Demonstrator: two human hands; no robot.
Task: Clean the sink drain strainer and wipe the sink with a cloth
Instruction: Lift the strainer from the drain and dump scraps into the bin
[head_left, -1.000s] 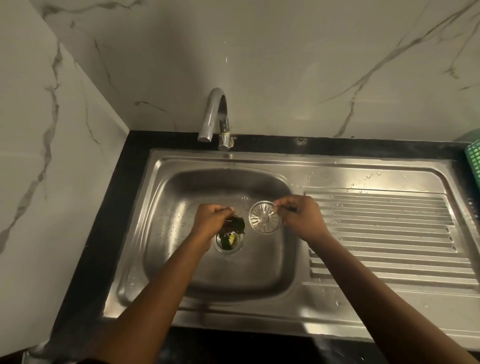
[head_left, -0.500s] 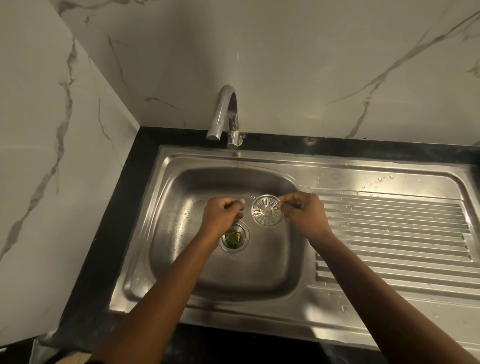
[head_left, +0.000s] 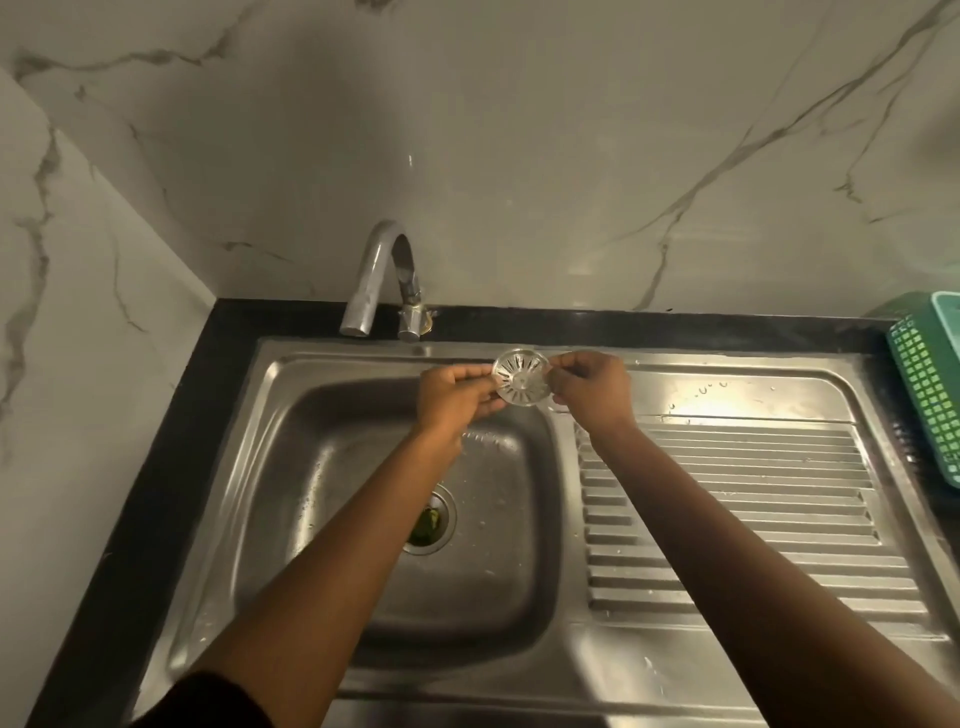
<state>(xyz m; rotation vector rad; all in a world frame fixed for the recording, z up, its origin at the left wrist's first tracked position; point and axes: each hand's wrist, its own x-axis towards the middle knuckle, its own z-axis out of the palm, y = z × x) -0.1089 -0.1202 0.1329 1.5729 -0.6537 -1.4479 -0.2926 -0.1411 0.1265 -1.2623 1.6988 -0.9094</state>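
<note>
The round metal drain strainer (head_left: 521, 383) is held up over the back of the steel sink (head_left: 363, 597), just right of the tap. My left hand (head_left: 453, 397) pinches its left rim and my right hand (head_left: 589, 389) pinches its right rim. Below, the open drain hole (head_left: 434, 522) in the basin floor shows green scraps inside; my left forearm covers part of it. No cloth is in view.
A curved chrome tap (head_left: 382, 283) stands at the back edge of the sink. The ribbed draining board (head_left: 737, 519) lies to the right, with water drops on it. A green plastic basket (head_left: 930, 384) sits at the far right. Marble walls close the left and back.
Both hands have lifted from the drain toward the back of the sink. My left hand has come off the green scraps and now grips the strainer's left rim.
</note>
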